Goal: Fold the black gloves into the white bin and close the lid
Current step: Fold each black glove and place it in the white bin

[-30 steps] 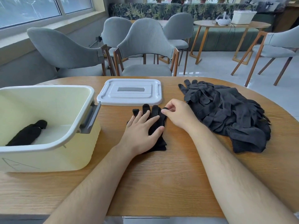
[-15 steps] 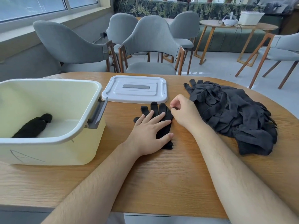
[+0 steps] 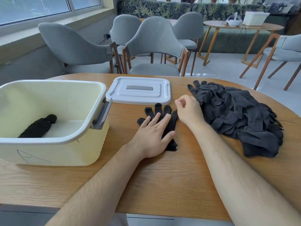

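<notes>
Flattening step: left hand [image 3: 152,136], splayed flat, pins black glove [image 3: 169,121]; right hand [image 3: 189,111], loosely curled, empty, at two o'clock, must fold fingertips back.

Daylight from the wide glazed windows [image 3: 48,7] at upper left lit the scene evenly and brightly. Shadows were soft; a faint one lay beneath the pale yellow plastic bin [image 3: 53,150] on the oval wooden bench [image 3: 162,185]. The tiled grey floor [image 3: 228,67] showed mild sheen. Wide-angle distortion bowed the edges; the heap of black knit gloves [image 3: 236,115] lost detail.
</notes>
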The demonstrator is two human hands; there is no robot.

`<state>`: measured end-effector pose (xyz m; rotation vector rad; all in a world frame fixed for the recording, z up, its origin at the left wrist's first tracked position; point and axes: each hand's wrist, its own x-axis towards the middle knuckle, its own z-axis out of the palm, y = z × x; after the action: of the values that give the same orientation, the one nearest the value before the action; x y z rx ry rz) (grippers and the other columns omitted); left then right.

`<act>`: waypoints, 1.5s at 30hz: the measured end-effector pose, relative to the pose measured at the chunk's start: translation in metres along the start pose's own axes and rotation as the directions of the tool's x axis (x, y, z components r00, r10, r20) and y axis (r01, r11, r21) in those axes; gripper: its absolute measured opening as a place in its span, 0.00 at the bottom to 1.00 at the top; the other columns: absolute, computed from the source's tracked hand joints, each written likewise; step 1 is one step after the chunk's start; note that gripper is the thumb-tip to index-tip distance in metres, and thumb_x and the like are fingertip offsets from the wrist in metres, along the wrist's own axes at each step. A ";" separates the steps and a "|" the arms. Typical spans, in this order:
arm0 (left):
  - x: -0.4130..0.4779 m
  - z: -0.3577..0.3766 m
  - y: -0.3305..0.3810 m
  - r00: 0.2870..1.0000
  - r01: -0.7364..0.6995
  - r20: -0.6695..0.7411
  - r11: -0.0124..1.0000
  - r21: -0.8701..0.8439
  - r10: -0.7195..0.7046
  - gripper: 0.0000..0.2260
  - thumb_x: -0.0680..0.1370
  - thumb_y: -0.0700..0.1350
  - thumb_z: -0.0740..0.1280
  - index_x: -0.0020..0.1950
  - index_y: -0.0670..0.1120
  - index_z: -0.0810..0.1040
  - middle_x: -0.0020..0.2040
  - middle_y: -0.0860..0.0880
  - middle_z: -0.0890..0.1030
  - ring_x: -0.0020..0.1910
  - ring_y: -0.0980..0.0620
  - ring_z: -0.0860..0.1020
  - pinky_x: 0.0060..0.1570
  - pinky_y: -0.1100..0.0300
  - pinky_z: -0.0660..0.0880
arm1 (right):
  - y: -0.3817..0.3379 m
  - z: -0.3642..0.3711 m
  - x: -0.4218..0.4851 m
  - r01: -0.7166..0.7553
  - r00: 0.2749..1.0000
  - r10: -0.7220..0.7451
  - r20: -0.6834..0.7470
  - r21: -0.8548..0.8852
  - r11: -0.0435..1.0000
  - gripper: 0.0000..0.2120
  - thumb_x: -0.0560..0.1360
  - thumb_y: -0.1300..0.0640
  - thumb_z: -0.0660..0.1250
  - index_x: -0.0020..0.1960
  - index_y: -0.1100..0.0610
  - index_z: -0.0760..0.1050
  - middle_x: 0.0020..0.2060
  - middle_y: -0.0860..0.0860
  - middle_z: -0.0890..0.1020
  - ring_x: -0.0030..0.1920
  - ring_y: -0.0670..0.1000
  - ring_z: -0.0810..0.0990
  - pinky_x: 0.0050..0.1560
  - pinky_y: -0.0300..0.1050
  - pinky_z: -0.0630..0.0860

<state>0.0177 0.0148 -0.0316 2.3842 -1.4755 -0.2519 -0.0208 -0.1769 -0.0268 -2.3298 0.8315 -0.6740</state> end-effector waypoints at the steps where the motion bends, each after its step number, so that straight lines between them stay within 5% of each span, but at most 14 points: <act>1: 0.000 0.000 0.000 1.000 0.006 -0.001 1.000 0.012 -0.006 0.29 0.85 0.62 0.46 0.84 0.51 0.46 0.83 0.55 0.48 0.81 0.58 0.40 0.79 0.55 0.38 | 0.001 -0.004 0.000 -0.012 0.999 0.013 0.049 -0.014 1.000 0.10 0.80 0.45 0.63 0.50 0.50 0.76 0.51 0.47 0.76 0.56 0.51 0.76 0.56 0.51 0.77; 5: 0.001 0.002 -0.001 1.000 0.025 0.001 0.999 0.035 -0.025 0.31 0.84 0.63 0.46 0.83 0.49 0.48 0.83 0.53 0.44 0.80 0.59 0.39 0.79 0.57 0.38 | 0.005 -0.015 -0.004 -0.050 0.957 0.048 0.288 0.002 0.999 0.07 0.75 0.45 0.67 0.44 0.48 0.78 0.51 0.46 0.76 0.59 0.52 0.73 0.62 0.54 0.72; 10: 0.001 0.002 -0.003 0.999 0.025 -0.021 1.000 0.019 -0.025 0.30 0.84 0.63 0.47 0.83 0.50 0.50 0.83 0.54 0.46 0.80 0.60 0.40 0.79 0.59 0.37 | -0.004 -0.027 -0.009 -0.035 0.908 -0.067 0.413 0.234 0.972 0.06 0.74 0.53 0.70 0.43 0.53 0.74 0.40 0.47 0.76 0.43 0.48 0.74 0.49 0.48 0.72; 13: 0.000 0.002 -0.002 1.000 0.018 -0.018 1.000 0.018 -0.018 0.29 0.84 0.64 0.48 0.83 0.53 0.51 0.83 0.54 0.46 0.80 0.59 0.40 0.79 0.58 0.37 | -0.004 -0.027 -0.010 -0.013 0.877 -0.096 0.472 0.223 0.975 0.06 0.74 0.55 0.71 0.44 0.52 0.73 0.41 0.46 0.75 0.43 0.47 0.73 0.50 0.47 0.74; 18: -0.001 0.000 -0.001 1.000 -0.006 0.004 1.000 0.010 0.006 0.24 0.85 0.62 0.46 0.81 0.62 0.55 0.83 0.56 0.46 0.81 0.56 0.40 0.80 0.54 0.39 | -0.003 -0.021 -0.009 0.083 0.909 -0.066 0.411 -0.023 0.996 0.07 0.74 0.51 0.68 0.49 0.46 0.72 0.52 0.46 0.74 0.58 0.52 0.71 0.60 0.55 0.71; 22: 0.000 -0.002 -0.001 0.999 -0.016 0.041 0.999 0.044 0.014 0.23 0.86 0.60 0.44 0.82 0.62 0.52 0.82 0.61 0.46 0.81 0.54 0.38 0.79 0.52 0.38 | -0.002 -0.023 -0.010 0.033 0.903 -0.019 0.430 -0.025 0.999 0.10 0.74 0.48 0.67 0.53 0.43 0.70 0.49 0.43 0.74 0.58 0.51 0.71 0.61 0.55 0.71; 26: 0.000 -0.003 -0.002 0.997 -0.026 0.069 0.998 0.053 0.022 0.23 0.86 0.59 0.43 0.82 0.63 0.51 0.82 0.62 0.44 0.81 0.54 0.37 0.79 0.51 0.36 | 0.002 -0.020 -0.005 0.095 0.934 -0.017 0.356 -0.203 0.975 0.09 0.78 0.44 0.65 0.56 0.46 0.72 0.51 0.43 0.73 0.61 0.51 0.68 0.66 0.56 0.67; 30: 0.000 -0.001 -0.004 0.996 -0.062 0.062 0.997 0.038 0.059 0.23 0.86 0.57 0.42 0.82 0.60 0.51 0.82 0.60 0.45 0.80 0.59 0.38 0.79 0.54 0.36 | 0.004 -0.009 -0.005 0.010 0.998 0.002 0.065 -0.189 0.982 0.22 0.79 0.38 0.62 0.66 0.51 0.69 0.62 0.52 0.74 0.66 0.56 0.70 0.65 0.56 0.68; 33: 0.001 -0.001 -0.006 0.995 -0.089 0.042 0.995 0.039 0.088 0.23 0.87 0.55 0.44 0.83 0.56 0.51 0.82 0.57 0.45 0.80 0.60 0.39 0.79 0.57 0.37 | 0.002 0.002 -0.002 0.027 0.991 0.006 0.131 -0.250 0.968 0.33 0.72 0.26 0.61 0.68 0.48 0.70 0.63 0.50 0.74 0.67 0.55 0.69 0.67 0.58 0.66; 37: -0.001 0.000 -0.007 0.991 -0.131 -0.005 0.990 -0.058 0.131 0.22 0.87 0.53 0.47 0.82 0.52 0.56 0.82 0.56 0.52 0.80 0.62 0.44 0.76 0.64 0.37 | 0.003 0.008 0.005 -0.036 0.999 0.043 0.021 -0.267 0.963 0.22 0.78 0.37 0.64 0.65 0.50 0.73 0.62 0.52 0.76 0.65 0.55 0.71 0.64 0.56 0.69; 42: -0.004 -0.008 -0.018 0.972 0.047 -0.226 0.994 -0.103 -0.069 0.23 0.87 0.55 0.46 0.82 0.52 0.59 0.82 0.56 0.54 0.81 0.60 0.46 0.79 0.59 0.41 | -0.010 -0.006 -0.007 0.326 0.932 -0.343 -0.119 -0.146 0.934 0.15 0.84 0.50 0.59 0.66 0.54 0.75 0.61 0.50 0.78 0.64 0.50 0.73 0.66 0.51 0.70; 45: -0.004 -0.005 -0.025 0.986 0.159 -0.060 0.986 0.041 -0.157 0.27 0.86 0.59 0.43 0.83 0.51 0.48 0.83 0.54 0.46 0.81 0.56 0.41 0.80 0.55 0.40 | -0.023 -0.002 -0.022 0.458 0.877 -0.432 0.209 -0.095 0.884 0.19 0.85 0.49 0.54 0.74 0.51 0.70 0.71 0.48 0.74 0.72 0.48 0.69 0.73 0.51 0.66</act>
<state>0.0386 0.0294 -0.0366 2.5267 -1.2819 -0.1881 -0.0275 -0.1474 -0.0159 -2.6963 0.2587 -0.5855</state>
